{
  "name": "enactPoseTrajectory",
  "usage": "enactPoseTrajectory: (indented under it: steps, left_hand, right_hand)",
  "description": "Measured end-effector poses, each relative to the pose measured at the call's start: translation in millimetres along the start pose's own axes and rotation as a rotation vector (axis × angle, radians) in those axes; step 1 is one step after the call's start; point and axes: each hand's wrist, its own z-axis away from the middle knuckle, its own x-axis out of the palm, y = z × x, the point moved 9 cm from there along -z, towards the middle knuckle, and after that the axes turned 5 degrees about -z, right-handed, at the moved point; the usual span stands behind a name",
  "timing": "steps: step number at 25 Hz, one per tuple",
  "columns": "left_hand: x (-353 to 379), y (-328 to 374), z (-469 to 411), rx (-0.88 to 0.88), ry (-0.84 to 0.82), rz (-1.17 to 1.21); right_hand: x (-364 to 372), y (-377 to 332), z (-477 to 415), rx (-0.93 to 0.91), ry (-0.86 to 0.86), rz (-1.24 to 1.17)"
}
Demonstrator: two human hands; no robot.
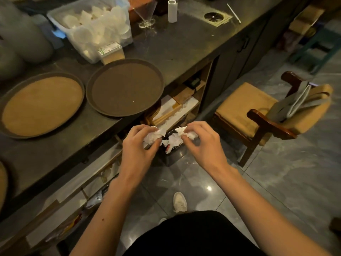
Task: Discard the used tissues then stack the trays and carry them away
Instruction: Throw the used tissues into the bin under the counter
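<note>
My left hand (140, 143) is shut on a crumpled white tissue (153, 136). My right hand (201, 141) pinches another crumpled tissue (188, 133). Both hands hover over a small dark bin (172, 154) on the floor, which holds more white paper (173, 140). On the dark counter (184, 47) lie two round trays side by side: a dark brown tray (125, 87) overhanging the counter's edge and a tray with a tan surface (40, 105) to its left. The rim of a third tray (2, 182) shows at the far left edge.
A clear plastic box of cups (94, 28), a martini glass (145, 15) and a paper roll (172, 11) stand at the counter's back. Open shelves (184, 100) sit under the counter. A wooden chair with a tan cushion (258, 111) and a grey bag stands right. My shoe (180, 202) is on the tiled floor.
</note>
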Motion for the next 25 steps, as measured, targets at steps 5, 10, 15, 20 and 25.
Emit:
enactPoseTrajectory:
  steps: [5,10,15,20,25]
  left_hand:
    - [0,-2,31,0.009,0.013,0.054]
    - [14,9,47,-0.006,0.011,0.071]
    - [49,35,41,-0.038,0.025,0.081]
    - [117,70,22,-0.079,0.065,0.033]
    - [176,98,7,-0.182,0.115,-0.017]
  right_hand:
    - [-7,-9,27,0.003,0.001,0.043]
    - [-27,1,40,0.017,-0.005,0.043]
    - [-55,36,32,0.022,-0.004,0.024]
    - [-99,105,9,0.021,-0.03,-0.019]
    - [-124,172,-17,0.015,-0.149,-0.048]
